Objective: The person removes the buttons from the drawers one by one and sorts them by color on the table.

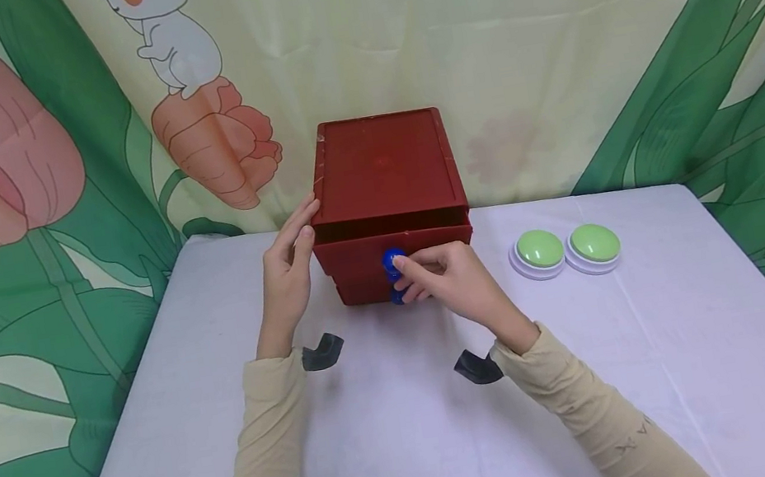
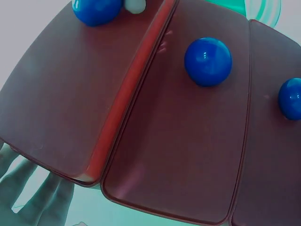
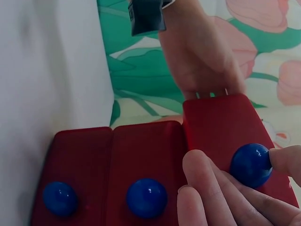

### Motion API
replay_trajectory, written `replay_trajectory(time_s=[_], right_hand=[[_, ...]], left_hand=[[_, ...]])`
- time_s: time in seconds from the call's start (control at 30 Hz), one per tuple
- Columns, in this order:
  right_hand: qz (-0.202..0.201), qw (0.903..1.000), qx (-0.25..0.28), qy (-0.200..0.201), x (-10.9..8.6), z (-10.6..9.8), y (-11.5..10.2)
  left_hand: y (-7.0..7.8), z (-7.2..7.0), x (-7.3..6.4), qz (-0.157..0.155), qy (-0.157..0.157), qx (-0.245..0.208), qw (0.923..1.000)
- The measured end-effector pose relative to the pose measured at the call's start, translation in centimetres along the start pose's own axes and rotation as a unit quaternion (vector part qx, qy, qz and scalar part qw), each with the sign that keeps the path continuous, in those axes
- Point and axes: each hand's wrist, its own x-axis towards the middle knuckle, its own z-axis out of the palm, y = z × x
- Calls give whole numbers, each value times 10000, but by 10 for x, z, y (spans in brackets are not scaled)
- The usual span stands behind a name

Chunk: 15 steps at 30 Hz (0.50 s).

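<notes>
Red cabinet (image 1: 381, 163), 3 drawers, at the table's (image 1: 401, 452) far edge. Top drawer (image 1: 351, 253) juts out; right hand (image 1: 452, 277) pinches its blue knob (image 3: 249, 165), the natural handhold. Left hand (image 1: 289, 274), fingers straight, lies along the left side, seemingly bracing; pressure unclear. 2 green buttons (image 1: 540, 249) sit toward the far right corner.

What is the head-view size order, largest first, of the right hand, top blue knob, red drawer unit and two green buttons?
Red drawer unit
Right hand
Left green button and right green button: alike, unranked
Top blue knob, partly covered
</notes>
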Motion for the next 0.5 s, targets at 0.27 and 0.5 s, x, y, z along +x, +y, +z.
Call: replay_trajectory(time_s=[0.27, 0.5], right_hand=[[127, 9999, 28, 71, 6, -2, 1], [81, 9999, 74, 131, 12, -2, 3]], left_hand=[[-1, 0, 0, 8, -10, -16, 10000], [-2, 0, 0, 40, -12, -55, 10000]])
